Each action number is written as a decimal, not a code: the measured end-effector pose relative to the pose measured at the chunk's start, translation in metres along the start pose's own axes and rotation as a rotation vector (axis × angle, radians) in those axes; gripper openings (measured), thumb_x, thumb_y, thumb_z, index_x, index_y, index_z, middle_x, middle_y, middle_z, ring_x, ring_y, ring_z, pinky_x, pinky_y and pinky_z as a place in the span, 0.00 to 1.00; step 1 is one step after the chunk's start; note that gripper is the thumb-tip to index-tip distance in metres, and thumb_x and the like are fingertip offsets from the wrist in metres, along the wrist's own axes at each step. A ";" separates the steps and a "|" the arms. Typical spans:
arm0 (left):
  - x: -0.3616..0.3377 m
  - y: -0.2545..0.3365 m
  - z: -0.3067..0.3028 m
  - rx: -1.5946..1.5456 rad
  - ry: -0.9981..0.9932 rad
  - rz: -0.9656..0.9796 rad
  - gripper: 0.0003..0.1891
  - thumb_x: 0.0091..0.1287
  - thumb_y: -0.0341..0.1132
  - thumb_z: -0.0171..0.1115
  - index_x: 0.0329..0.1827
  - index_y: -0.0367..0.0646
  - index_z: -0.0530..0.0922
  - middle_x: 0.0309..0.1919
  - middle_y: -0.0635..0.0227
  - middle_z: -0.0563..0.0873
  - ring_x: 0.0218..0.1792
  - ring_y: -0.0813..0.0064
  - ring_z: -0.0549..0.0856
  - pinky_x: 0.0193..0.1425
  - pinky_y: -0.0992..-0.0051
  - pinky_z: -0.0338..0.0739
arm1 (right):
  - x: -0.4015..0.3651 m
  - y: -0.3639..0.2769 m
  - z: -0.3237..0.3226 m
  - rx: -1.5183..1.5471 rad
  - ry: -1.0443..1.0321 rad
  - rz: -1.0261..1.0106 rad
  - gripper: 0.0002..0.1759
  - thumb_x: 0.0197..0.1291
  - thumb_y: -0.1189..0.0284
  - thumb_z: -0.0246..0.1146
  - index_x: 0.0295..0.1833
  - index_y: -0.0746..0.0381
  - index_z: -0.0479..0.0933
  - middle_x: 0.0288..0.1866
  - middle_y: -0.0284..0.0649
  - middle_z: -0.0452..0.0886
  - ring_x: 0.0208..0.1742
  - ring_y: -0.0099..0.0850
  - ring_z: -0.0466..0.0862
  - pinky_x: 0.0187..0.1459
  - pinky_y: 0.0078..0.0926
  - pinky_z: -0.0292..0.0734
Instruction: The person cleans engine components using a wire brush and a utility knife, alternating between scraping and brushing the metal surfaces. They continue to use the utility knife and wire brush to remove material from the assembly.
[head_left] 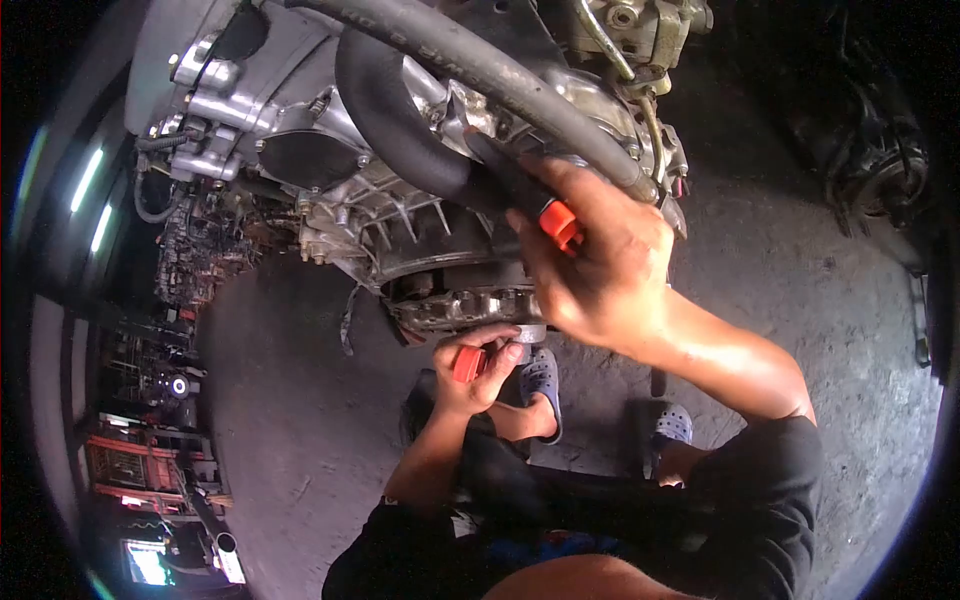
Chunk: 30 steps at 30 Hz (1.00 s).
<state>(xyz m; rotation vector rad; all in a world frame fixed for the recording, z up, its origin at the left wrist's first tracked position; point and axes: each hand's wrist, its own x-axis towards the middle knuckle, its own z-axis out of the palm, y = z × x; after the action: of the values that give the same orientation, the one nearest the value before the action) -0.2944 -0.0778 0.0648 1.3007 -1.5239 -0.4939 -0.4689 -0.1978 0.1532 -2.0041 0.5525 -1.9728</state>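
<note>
My right hand (605, 265) is closed around a dark tool with an orange end (560, 222), close to a thick black hose (415, 150) on the engine (330, 130). Lower down, my left hand (477, 372) is closed around a red object (468, 364), just below the engine's lower edge. A small grey round piece (530, 337) shows at the fingertips of that hand. The far end of the dark tool points up and left toward the metal housing. What the tool's tip touches is hard to tell.
A long grey hose (480, 75) crosses above my right hand. Dark machine parts (880, 180) stand at the right. Red racks (140, 465) and a metal pipe (210, 520) are at the lower left. My feet in clogs (540, 380) rest on the concrete floor (290, 440).
</note>
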 end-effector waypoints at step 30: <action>0.004 0.002 0.003 -0.007 0.006 0.012 0.10 0.59 0.31 0.69 0.40 0.34 0.83 0.25 0.70 0.83 0.25 0.84 0.77 0.30 0.82 0.71 | 0.009 -0.010 -0.002 -0.065 -0.086 0.108 0.16 0.49 0.81 0.67 0.46 0.67 0.77 0.26 0.47 0.80 0.24 0.41 0.83 0.27 0.30 0.77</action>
<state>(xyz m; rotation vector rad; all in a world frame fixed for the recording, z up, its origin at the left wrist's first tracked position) -0.2978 -0.0816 0.0674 1.2853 -1.5227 -0.4866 -0.4704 -0.1926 0.1661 -2.0404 0.6974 -1.8187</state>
